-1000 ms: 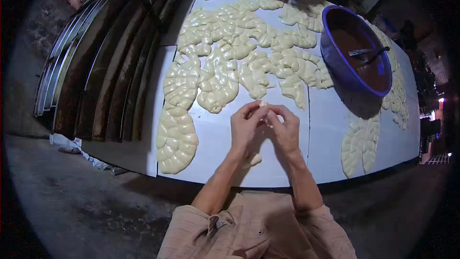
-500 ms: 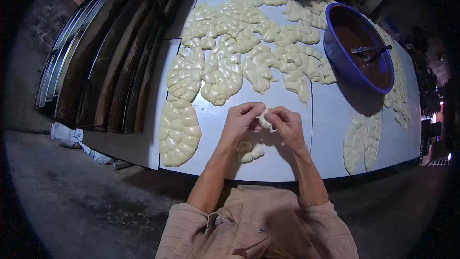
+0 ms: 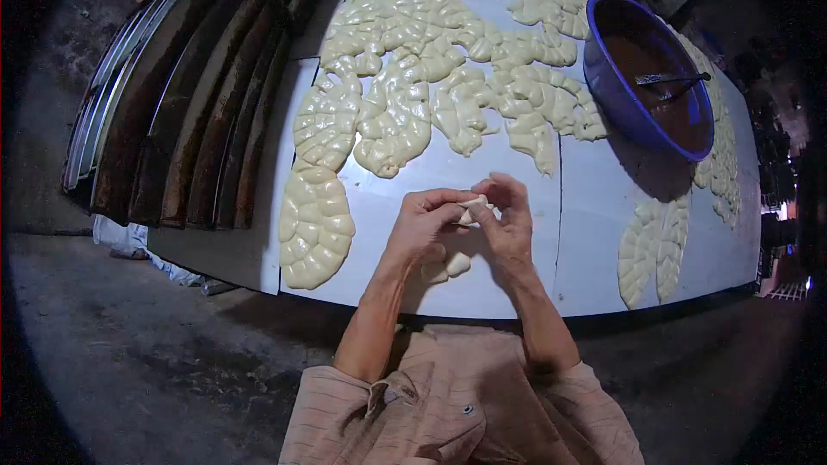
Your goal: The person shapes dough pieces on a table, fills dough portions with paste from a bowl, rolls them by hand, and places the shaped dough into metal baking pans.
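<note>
My left hand (image 3: pixel 422 222) and my right hand (image 3: pixel 506 226) meet above the near part of the white table, both closed on one small piece of pale dough (image 3: pixel 470 207). Fingers and thumbs pinch it from either side, hiding much of it. Just below my hands, a few small dough lumps (image 3: pixel 446 267) lie on the tabletop, partly covered by my left wrist. Farther up, glossy dough pieces (image 3: pixel 394 125) spread over the table in joined, flattened clusters. One rounded cluster (image 3: pixel 314 228) rests by the left edge.
A blue basin (image 3: pixel 603 90) of brown filling stands at right, a dark-handled utensil (image 3: pixel 672 79) in it. Long dark metal trays (image 3: pixel 185 112) are stacked on the left. More dough (image 3: pixel 653 250) lies near the right front edge of the table (image 3: pixel 577 258).
My hands have shifted slightly, and my right fingers have turned upward around the dough, which looks more stretched. At the far edge, another person's hands have left the view.
</note>
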`<state>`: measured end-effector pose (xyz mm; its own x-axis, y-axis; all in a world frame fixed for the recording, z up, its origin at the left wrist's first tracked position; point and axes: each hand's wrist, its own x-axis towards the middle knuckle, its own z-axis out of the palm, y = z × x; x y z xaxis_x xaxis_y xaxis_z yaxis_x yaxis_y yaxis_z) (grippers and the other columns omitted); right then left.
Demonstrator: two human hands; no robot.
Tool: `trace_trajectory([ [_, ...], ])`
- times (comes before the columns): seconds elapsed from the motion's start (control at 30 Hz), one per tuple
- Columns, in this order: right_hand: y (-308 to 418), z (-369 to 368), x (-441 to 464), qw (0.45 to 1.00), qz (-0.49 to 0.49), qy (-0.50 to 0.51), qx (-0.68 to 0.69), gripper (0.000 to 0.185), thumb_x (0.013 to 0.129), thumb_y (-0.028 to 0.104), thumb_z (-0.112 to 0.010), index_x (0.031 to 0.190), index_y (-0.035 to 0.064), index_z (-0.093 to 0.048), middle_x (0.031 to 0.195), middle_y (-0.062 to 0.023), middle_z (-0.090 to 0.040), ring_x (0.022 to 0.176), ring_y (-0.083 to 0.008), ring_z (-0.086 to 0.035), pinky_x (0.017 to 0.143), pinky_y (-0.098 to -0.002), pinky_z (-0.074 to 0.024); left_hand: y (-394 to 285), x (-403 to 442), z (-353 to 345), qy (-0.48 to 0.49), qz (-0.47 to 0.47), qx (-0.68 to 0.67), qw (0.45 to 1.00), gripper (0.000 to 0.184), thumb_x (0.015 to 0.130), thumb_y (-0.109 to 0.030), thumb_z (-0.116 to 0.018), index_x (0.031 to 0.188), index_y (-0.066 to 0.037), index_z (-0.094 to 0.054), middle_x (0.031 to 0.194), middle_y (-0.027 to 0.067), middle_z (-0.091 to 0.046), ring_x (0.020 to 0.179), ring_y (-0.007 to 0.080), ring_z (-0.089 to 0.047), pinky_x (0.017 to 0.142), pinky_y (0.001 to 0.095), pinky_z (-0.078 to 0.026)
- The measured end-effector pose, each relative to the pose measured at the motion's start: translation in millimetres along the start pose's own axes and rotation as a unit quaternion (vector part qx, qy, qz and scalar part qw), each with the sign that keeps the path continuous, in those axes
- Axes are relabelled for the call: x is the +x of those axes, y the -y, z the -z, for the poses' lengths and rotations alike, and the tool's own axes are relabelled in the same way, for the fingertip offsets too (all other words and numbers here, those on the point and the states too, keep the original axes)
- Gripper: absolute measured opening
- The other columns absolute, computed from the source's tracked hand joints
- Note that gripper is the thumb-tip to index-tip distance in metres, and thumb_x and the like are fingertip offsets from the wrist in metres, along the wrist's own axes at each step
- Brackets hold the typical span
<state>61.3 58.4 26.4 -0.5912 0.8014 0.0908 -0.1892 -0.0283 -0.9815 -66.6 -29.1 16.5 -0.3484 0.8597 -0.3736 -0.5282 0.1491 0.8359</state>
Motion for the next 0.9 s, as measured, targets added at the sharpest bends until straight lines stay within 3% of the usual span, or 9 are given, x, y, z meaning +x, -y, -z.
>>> trace_trajectory([
  [0.17, -21, 11, -1, 0.961, 0.16, -0.02, -0.227, 0.013, 0.094, 0.014, -0.068, 0.093, 0.0021, -0.063, 0.083, -0.0089, -0.062, 0.068, -0.0188, -0.061, 0.065, -0.0303, -0.0509, 0, -23, -20, -0.006, -0.02, -0.045, 0.999, 0.026, 0.098, -0.013, -0.059, 0.116, 0.002, -0.07, 0.109, 0.008, -0.071, 0.099, 0.0147, -0.065, 0.088, 0.0284, -0.054],
  [0.23, -16, 15, 0, 0.944, 0.167, 0.008, -0.284, 0.019, 0.094, 0.02, -0.069, 0.088, 0.002, -0.066, 0.075, -0.0113, -0.062, 0.064, -0.0248, -0.062, 0.059, -0.0312, -0.0492, 0, -25, -20, -0.018, -0.05, 0.043, 0.998, 0.026, 0.097, -0.014, -0.063, 0.115, 0.002, -0.071, 0.1, 0.0047, -0.071, 0.089, 0.0097, -0.064, 0.079, 0.024, -0.053],
  [0.4, 14, 8, -9, 0.954, 0.072, 0.084, -0.277, 0.02, 0.093, 0.016, -0.068, 0.106, 0.0001, -0.066, 0.096, -0.0154, -0.067, 0.082, -0.028, -0.068, 0.068, -0.0329, -0.054, 8, -24, -8, -0.104, -0.057, 0.04, 0.992, 0.025, 0.095, -0.018, -0.067, 0.11, 0.001, -0.073, 0.089, 0.0017, -0.07, 0.079, 0.0064, -0.061, 0.07, 0.0235, -0.051],
  [0.53, 18, 19, -21, 0.961, -0.021, 0.159, -0.225, 0.024, 0.094, 0.01, -0.064, 0.115, -0.0022, -0.064, 0.107, -0.0151, -0.067, 0.095, -0.0225, -0.068, 0.08, -0.0323, -0.0559, 7, -37, -1, -0.114, -0.083, 0.174, 0.975, 0.047, 0.102, -0.027, -0.057, 0.141, -0.003, -0.052, 0.083, 0.0032, -0.065, 0.073, 0.0082, -0.058, 0.067, 0.0271, -0.051],
  [0.6, 11, 24, -20, 0.966, -0.104, 0.157, -0.178, 0.025, 0.092, 0.007, -0.065, 0.115, -0.0024, -0.064, 0.106, -0.015, -0.068, 0.096, -0.0209, -0.068, 0.079, -0.0317, -0.0556, 7, -46, 5, -0.144, -0.096, 0.291, 0.941, 0.066, 0.099, -0.032, -0.059, 0.153, -0.007, -0.032, 0.096, 0.0155, -0.071, 0.086, 0.0294, -0.069, 0.077, 0.0342, -0.053],
  [0.67, 7, 23, -20, 0.957, -0.155, 0.171, -0.175, 0.026, 0.093, 0.01, -0.062, 0.116, -0.0032, -0.064, 0.103, -0.0155, -0.069, 0.094, -0.0215, -0.068, 0.081, -0.032, -0.0537, 3, -64, 20, -0.099, -0.126, 0.419, 0.894, 0.077, 0.088, -0.031, -0.072, 0.152, -0.009, -0.035, 0.115, 0.0175, -0.067, 0.103, 0.0374, -0.065, 0.085, 0.0377, -0.053],
  [0.73, -4, 29, -22, 0.936, -0.153, 0.219, -0.231, 0.027, 0.094, 0.013, -0.061, 0.115, -0.0035, -0.064, 0.101, -0.0159, -0.069, 0.091, -0.0232, -0.068, 0.081, -0.0326, -0.0524, -2, -74, 24, -0.028, -0.14, 0.494, 0.858, 0.079, 0.083, -0.027, -0.077, 0.149, -0.008, -0.039, 0.128, 0.0172, -0.059, 0.111, 0.0345, -0.062, 0.092, 0.0392, -0.051],
  [0.77, -1, 29, -24, 0.933, -0.161, 0.225, -0.229, 0.026, 0.095, 0.011, -0.06, 0.114, -0.006, -0.064, 0.093, -0.0098, -0.069, 0.084, -0.0119, -0.06, 0.077, -0.0273, -0.0505, -3, -78, 25, 0.004, -0.145, 0.529, 0.836, 0.08, 0.08, -0.025, -0.08, 0.147, -0.008, -0.041, 0.135, 0.017, -0.055, 0.115, 0.0331, -0.061, 0.096, 0.0399, -0.05],
  [0.9, 31, 39, -24, 0.883, -0.241, 0.258, -0.31, 0.027, 0.095, 0.016, -0.058, 0.113, -0.0028, -0.065, 0.1, -0.018, -0.069, 0.087, -0.0278, -0.067, 0.079, -0.0365, -0.0509, 12, -79, 29, 0.022, -0.147, 0.592, 0.792, 0.072, 0.073, -0.021, -0.081, 0.138, -0.01, -0.051, 0.124, 0.0136, -0.058, 0.106, 0.0349, -0.062, 0.088, 0.042, -0.053],
])
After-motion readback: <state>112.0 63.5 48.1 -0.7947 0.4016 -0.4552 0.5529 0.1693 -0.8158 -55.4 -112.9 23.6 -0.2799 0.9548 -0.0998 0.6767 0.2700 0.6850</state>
